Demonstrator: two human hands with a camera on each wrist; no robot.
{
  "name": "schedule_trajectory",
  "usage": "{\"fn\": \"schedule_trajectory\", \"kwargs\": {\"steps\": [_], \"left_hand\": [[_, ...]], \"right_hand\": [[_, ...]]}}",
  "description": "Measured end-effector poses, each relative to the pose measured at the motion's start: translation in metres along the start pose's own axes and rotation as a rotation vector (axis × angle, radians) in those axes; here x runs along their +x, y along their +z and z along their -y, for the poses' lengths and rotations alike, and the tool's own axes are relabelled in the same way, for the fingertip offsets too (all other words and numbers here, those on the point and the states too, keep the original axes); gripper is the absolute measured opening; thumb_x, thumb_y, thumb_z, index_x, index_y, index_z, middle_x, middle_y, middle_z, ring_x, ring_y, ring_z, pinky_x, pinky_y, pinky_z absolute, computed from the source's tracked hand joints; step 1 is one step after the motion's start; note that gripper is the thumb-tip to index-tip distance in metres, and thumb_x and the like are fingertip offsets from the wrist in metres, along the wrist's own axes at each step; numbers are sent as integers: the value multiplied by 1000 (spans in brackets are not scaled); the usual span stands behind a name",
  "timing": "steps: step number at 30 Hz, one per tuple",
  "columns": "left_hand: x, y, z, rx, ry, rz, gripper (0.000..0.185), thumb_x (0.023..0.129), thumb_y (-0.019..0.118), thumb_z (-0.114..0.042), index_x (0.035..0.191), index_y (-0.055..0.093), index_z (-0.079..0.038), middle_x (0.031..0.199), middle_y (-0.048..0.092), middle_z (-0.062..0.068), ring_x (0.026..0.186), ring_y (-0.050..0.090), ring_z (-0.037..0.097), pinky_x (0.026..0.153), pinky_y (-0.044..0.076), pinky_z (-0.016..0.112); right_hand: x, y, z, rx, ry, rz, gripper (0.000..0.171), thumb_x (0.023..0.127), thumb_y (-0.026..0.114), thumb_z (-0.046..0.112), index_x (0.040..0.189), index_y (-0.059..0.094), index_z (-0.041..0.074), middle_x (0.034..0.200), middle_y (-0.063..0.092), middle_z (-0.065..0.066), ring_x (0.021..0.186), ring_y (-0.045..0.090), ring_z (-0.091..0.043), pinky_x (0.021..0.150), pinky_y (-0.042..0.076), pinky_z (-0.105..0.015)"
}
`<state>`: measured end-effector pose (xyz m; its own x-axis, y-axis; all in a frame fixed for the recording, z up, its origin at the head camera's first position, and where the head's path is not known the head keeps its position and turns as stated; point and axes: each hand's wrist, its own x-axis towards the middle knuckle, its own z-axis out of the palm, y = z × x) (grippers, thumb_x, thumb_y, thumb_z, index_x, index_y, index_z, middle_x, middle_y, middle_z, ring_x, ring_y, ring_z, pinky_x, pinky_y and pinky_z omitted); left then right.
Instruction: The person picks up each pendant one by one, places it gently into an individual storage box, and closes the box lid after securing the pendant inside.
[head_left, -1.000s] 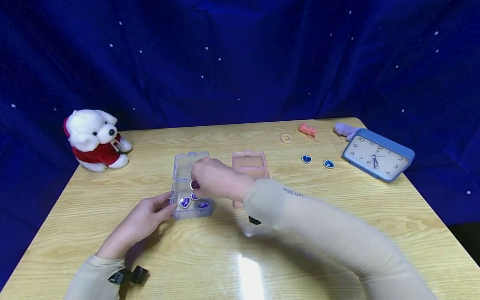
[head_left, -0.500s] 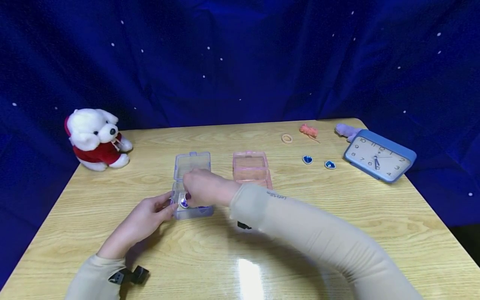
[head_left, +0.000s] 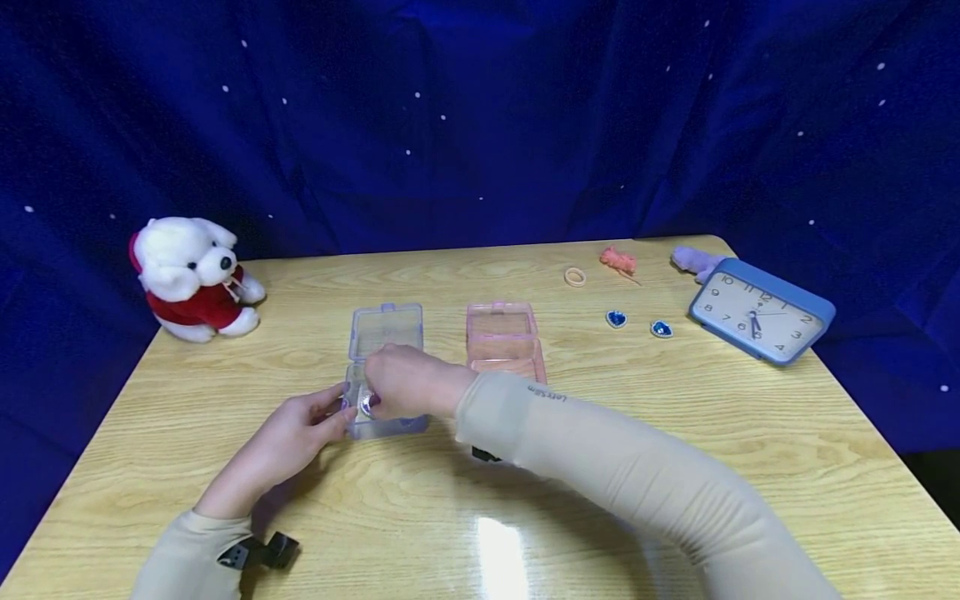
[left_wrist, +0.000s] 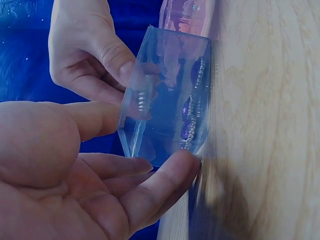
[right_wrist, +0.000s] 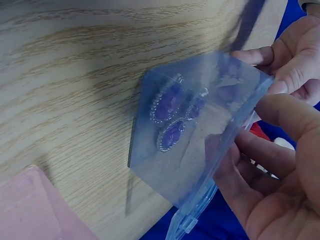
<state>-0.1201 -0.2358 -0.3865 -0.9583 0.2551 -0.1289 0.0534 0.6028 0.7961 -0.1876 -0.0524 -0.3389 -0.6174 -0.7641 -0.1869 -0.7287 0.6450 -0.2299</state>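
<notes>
Storage box [head_left: 386,429], clear bluish-purple plastic, sits on the wood-grain table [head_left: 420,517] in front of the person, left of centre, hinged lid [head_left: 390,327] swung back on the far side. Left hand [head_left: 291,437] holds the box's left end, thumb and fingers part-bent and apart, gripping it by the side wall. Right hand [head_left: 408,379] reaches over the box from the right, fingers bent down into it, pinching one bead-edged gem [left_wrist: 141,101]; the fingers cover most of that gem. Three purple gems [right_wrist: 172,134] with clear bead borders lie close together on the box floor, seen through the wall in the right wrist view.

Pink plastic box [head_left: 504,322] is just right of the purple one, lid back too, near part behind the right forearm. Farther right, two blue heart gems [head_left: 617,319] lie near each other on the tabletop. Behind them: pale ring [head_left: 566,277] and small coral-pink item [head_left: 618,259], exact kind unclear. Blue alarm clock [head_left: 761,312] at the right edge, partly hiding a lilac item [head_left: 693,262]. White plush dog [head_left: 202,308] in a red top at far left. Dark blue curtain [head_left: 480,125] with white dots behind everything.
</notes>
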Motion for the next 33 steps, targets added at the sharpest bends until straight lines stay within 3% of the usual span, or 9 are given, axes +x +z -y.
{"fn": "schedule_trajectory", "kwargs": {"steps": [11, 19, 26, 30, 33], "left_hand": [[0, -1, -1, 33, -9, -4, 61, 103, 57, -28, 148, 37, 8, 102, 72, 11, 89, 65, 17, 76, 51, 28], [-1, -1, -3, 41, -23, -8, 61, 103, 57, -27, 147, 37, 9, 105, 72, 13, 90, 65, 17, 76, 51, 30], [-1, 0, -2, 47, -19, -16, 61, 103, 56, -26, 146, 37, 11, 111, 70, 18, 96, 66, 21, 85, 52, 40], [0, 2, -1, 41, -15, -21, 61, 103, 56, -26, 146, 37, 11, 115, 69, 20, 100, 66, 23, 91, 50, 46], [-1, 3, -2, 32, -23, -19, 61, 103, 57, -26, 147, 36, 11, 118, 67, 21, 101, 66, 23, 92, 50, 46]], "right_hand": [[-1, -3, -2, 20, 32, 28, 18, 88, 77, 24, 82, 64, 12, 70, 59, 5, 64, 51, -10, 56, 45, -19], [-5, -13, -7, -7, 29, 4, 21, 91, 74, 27, 83, 64, 10, 69, 56, 5, 62, 48, -9, 57, 44, -21], [-11, -34, -23, -27, -1, -85, 19, 92, 72, 25, 78, 72, 11, 69, 64, 6, 68, 52, -11, 70, 47, -25], [-15, -48, -40, -51, 15, -137, 19, 94, 69, 25, 89, 78, 9, 85, 73, 0, 79, 60, -15, 82, 48, -30], [-19, -56, -55, -38, 50, -187, 21, 95, 66, 22, 82, 76, 9, 79, 70, 0, 72, 58, -14, 77, 48, -29]]}}
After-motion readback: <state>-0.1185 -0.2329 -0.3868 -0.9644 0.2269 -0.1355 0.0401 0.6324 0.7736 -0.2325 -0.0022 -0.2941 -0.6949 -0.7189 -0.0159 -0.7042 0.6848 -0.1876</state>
